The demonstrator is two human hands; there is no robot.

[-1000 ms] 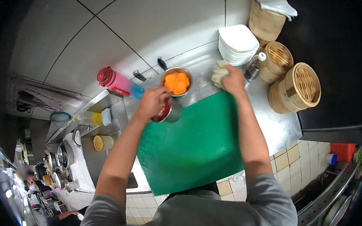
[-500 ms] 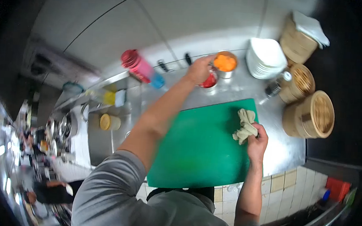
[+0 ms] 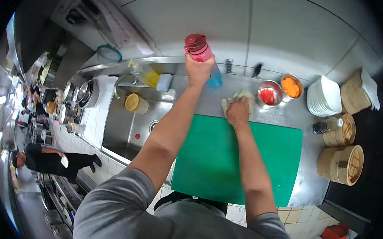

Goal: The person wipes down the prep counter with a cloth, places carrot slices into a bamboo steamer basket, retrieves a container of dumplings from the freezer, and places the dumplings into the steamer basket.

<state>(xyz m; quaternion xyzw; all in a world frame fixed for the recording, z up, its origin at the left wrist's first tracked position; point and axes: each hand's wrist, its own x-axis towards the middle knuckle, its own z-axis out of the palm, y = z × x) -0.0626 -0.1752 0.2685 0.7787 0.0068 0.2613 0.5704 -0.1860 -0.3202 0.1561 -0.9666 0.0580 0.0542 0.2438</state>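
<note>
My left hand (image 3: 198, 70) is wrapped round a pink and blue water bottle (image 3: 199, 47) at the back of the steel counter. Pressed down on a pale cloth (image 3: 227, 105), my right hand (image 3: 238, 110) has its fingers over the fabric, on the steel just behind the green cutting board (image 3: 206, 164). Right of the cloth are a metal bowl of red pieces (image 3: 267, 96) and a metal container of orange pieces (image 3: 291, 87).
A stack of white dishes (image 3: 324, 99), a dark-filled shaker bottle (image 3: 327, 126) and bamboo steamers (image 3: 338, 163) stand at the right. On the left is a steel sink (image 3: 130, 124) with a yellow-lidded tub (image 3: 135, 103). A person (image 3: 53, 159) stands farther left.
My left hand has moved left from the metal bowls to the water bottle and closed round it. My right hand has carried the cloth from the board's right side to the counter behind it.
</note>
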